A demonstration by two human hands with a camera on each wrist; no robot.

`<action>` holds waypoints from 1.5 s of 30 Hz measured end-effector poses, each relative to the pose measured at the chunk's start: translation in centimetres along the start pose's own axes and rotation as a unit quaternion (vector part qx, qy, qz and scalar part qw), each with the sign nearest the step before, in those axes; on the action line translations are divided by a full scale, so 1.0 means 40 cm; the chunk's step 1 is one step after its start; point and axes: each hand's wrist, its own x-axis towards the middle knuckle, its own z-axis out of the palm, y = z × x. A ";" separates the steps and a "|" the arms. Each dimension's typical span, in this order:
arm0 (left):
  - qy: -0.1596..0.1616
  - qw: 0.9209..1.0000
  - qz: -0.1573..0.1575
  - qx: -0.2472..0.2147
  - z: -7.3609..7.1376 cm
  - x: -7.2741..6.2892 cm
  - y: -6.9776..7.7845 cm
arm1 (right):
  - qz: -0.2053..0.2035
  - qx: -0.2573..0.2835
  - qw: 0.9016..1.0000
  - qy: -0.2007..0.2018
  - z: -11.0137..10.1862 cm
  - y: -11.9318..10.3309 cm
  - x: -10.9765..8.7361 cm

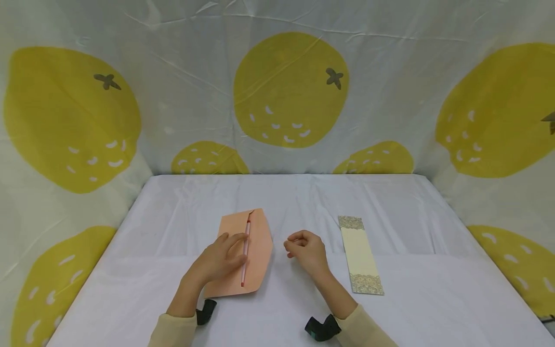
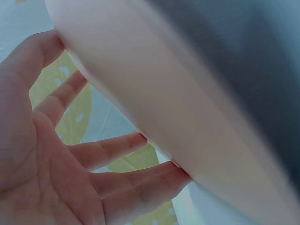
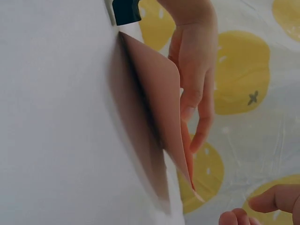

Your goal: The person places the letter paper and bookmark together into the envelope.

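A peach envelope (image 1: 259,250) lies on the table left of the middle, its pointed flap to the right and raised off the cloth. Along the flap's fold runs a thin white strip (image 1: 245,251) with red ends. My left hand (image 1: 221,258) rests on the envelope, fingers spread; in the left wrist view its fingertips (image 2: 180,176) touch the paper. Just right of the flap, my right hand (image 1: 307,248) hovers with loosely bent fingers. In the right wrist view a gap shows between its thumb (image 3: 276,197) and fingers, with nothing visible in it.
A long cream card (image 1: 360,255) with patterned ends lies right of my right hand. White cloth (image 1: 416,279) covers the table. Lemon-printed curtains (image 1: 290,89) enclose the back and sides. Dark wrist mounts (image 1: 323,328) sit by both wrists.
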 end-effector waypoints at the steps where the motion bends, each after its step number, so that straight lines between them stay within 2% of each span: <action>1: 0.000 1.000 0.000 0.000 0.000 -0.001 -0.001 | 0.000 -0.002 1.000 0.001 -0.004 0.001 0.000; 16: -0.004 1.000 -0.003 -0.001 -0.003 -0.002 -0.001 | 0.027 -0.033 0.999 0.020 -0.071 0.026 -0.006; 29: -0.005 1.000 -0.006 0.005 -0.005 -0.004 0.002 | 0.046 -0.085 0.995 0.038 -0.152 0.039 -0.003; 37: -0.005 1.000 -0.004 0.005 -0.003 -0.002 -0.002 | 0.054 -0.092 0.993 0.050 -0.198 0.044 0.002; 45: -0.009 1.000 -0.004 0.004 0.001 0.001 -0.003 | 0.057 -0.122 0.990 0.030 -0.259 0.059 0.014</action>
